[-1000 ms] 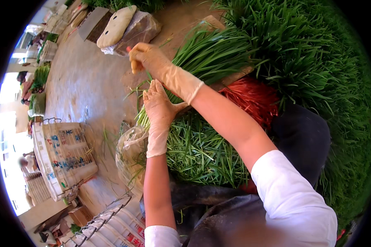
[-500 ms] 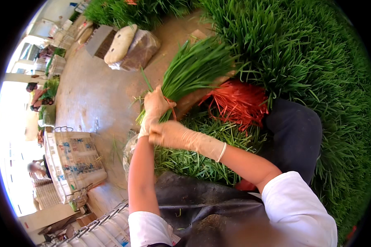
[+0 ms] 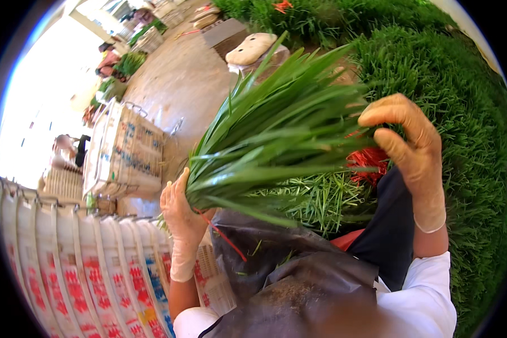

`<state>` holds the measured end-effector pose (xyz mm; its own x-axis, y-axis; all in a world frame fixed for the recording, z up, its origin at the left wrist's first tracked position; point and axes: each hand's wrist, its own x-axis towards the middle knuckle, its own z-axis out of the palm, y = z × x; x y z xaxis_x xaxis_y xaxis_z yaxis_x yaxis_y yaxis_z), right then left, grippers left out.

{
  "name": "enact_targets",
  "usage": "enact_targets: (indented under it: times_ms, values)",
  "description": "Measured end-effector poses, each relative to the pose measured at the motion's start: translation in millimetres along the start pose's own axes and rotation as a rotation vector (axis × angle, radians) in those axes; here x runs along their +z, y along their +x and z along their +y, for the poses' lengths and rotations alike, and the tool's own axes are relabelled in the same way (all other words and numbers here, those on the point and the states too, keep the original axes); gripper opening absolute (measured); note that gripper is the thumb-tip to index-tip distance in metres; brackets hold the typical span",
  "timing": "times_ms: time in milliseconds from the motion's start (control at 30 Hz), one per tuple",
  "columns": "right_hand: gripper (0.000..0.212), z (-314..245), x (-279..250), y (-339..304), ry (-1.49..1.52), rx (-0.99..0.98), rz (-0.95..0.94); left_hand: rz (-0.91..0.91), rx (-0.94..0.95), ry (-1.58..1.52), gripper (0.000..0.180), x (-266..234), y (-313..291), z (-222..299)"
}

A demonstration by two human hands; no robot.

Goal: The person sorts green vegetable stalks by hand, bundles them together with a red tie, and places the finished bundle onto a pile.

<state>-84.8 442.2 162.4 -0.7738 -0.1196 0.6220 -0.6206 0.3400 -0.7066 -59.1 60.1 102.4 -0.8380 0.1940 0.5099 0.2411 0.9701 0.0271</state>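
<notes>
My left hand (image 3: 181,212), in a thin pale glove, is closed round the base of a bunch of garlic chives (image 3: 276,129). The long, flat green leaves fan out to the upper right, partly smeared by motion. A red tie (image 3: 226,239) hangs from the bunch beside my left hand. My right hand (image 3: 414,135), gloved too, is raised at the leaf tips, its thumb and curved fingers apart, with nothing seen in it. Behind the bunch, a pile of red ties (image 3: 370,164) is partly hidden. Loose cut greens (image 3: 327,200) lie beyond my dark apron (image 3: 281,270).
Thick green leaves (image 3: 467,112) are heaped along the right and far side. A white basket (image 3: 127,149) stands on the floor at left; a large white crate (image 3: 84,265) is nearer. A pale cushion (image 3: 250,49) lies far off. Other people (image 3: 107,59) sit at the far left.
The bunch has come nearer and tilted to the right. My right hand has left my left wrist and moved far right, opening. The view has turned, bringing the near crate further in.
</notes>
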Motion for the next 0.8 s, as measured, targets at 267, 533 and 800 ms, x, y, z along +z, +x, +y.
enact_targets:
  times_ms: [267, 533, 800]
  values:
    - [0.033, -38, 85, -23, -0.276, -0.359, -0.408, -0.03, -0.163, 0.006, 0.086, -56, -114, 5]
    - [0.032, -31, 169, -33, 0.415, 0.057, -0.641, -0.364, -0.379, -0.325, 0.073, -83, -178, 11]
    - [0.017, 4, 209, -63, 0.609, 0.002, -0.455, -0.611, -0.665, -0.694, 0.066, -110, -199, 41]
